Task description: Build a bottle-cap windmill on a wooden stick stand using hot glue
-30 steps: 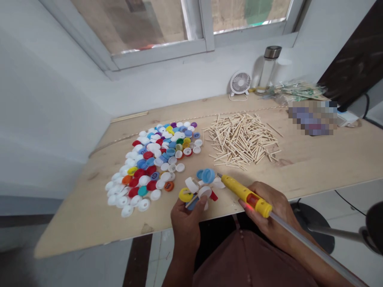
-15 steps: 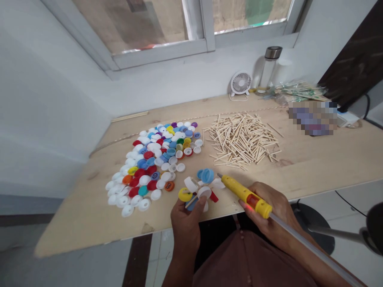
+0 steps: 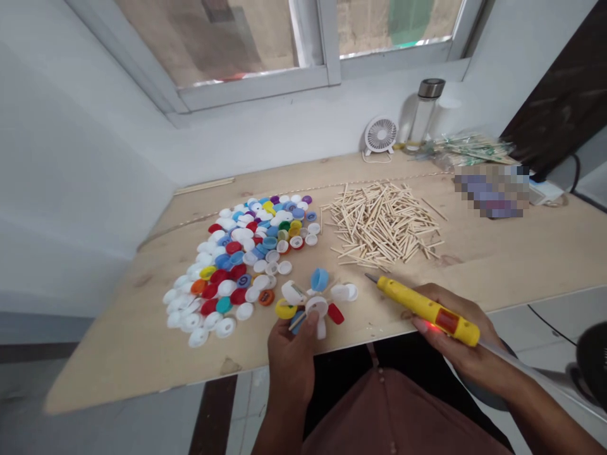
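My left hand (image 3: 294,354) pinches an assembly of bottle caps and short sticks (image 3: 317,308) near the table's front edge. White, yellow, blue and red caps fan out round a white middle cap. My right hand (image 3: 458,322) is wrapped round a yellow glue gun (image 3: 422,308) with a glowing red light and a clear glue stick at its back. The gun's dark tip points left, apart from the caps. Loose bottle caps (image 3: 232,248) in many colours lie to the left, and a pile of short wooden sticks (image 3: 382,224) lies behind the gun.
On the wooden table (image 3: 118,328), a small white fan (image 3: 381,134) and a glass bottle (image 3: 422,117) stand by the wall. Bagged sticks (image 3: 469,149) lie at the back right, near a blurred packet (image 3: 493,193). A black stool (image 3: 592,354) is at the right.
My right hand has drawn the glue gun right, away from the caps. My left hand has shifted slightly left and turned the cap assembly, so its caps show more spread out.
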Tool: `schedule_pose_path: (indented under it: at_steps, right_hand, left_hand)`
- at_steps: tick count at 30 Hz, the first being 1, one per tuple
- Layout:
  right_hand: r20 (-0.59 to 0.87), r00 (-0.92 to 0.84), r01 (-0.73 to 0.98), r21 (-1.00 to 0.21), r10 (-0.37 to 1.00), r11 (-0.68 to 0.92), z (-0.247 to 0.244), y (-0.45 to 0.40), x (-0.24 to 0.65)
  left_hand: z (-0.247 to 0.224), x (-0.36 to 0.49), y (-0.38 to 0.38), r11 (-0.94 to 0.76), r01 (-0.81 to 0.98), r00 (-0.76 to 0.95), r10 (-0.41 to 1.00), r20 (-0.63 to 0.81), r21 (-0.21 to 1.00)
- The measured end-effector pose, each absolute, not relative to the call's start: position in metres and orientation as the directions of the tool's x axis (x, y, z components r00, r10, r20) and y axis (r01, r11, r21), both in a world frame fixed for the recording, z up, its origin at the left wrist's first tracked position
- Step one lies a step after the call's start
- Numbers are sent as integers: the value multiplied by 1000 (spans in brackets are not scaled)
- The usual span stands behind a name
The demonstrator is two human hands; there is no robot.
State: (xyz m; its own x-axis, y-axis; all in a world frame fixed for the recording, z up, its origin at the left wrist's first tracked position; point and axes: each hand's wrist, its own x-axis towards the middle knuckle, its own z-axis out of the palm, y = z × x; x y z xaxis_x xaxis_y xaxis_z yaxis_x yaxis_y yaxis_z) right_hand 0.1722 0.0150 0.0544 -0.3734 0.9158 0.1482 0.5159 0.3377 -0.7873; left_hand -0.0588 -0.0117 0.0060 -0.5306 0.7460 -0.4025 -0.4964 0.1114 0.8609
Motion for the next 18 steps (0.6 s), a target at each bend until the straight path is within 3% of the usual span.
schedule_pose_path:
  at_steps: [4, 8, 12, 14, 18]
  right_hand:
    - [235, -425, 393, -822, 874, 412, 58, 11, 168]
    - [343, -572, 291, -765, 745, 575, 58, 10, 162]
    - [350, -400, 519, -675, 847, 524, 48, 16, 188]
    - [404, -259, 665, -584, 877, 466, 38, 24, 214]
    - [490, -183, 845, -365, 852, 392, 14, 44, 269]
  left_hand:
    - [9, -54, -10, 119, -586, -476, 750, -459, 802]
    - [16, -59, -10, 123, -674, -400, 768, -500, 728]
    - [20, -73, -12, 73, -693, -409, 779, -475, 717]
    - [22, -78, -13, 58, -698, -419, 775, -472, 714]
    - [22, -78, -15, 73, -713, -411, 763, -499, 698]
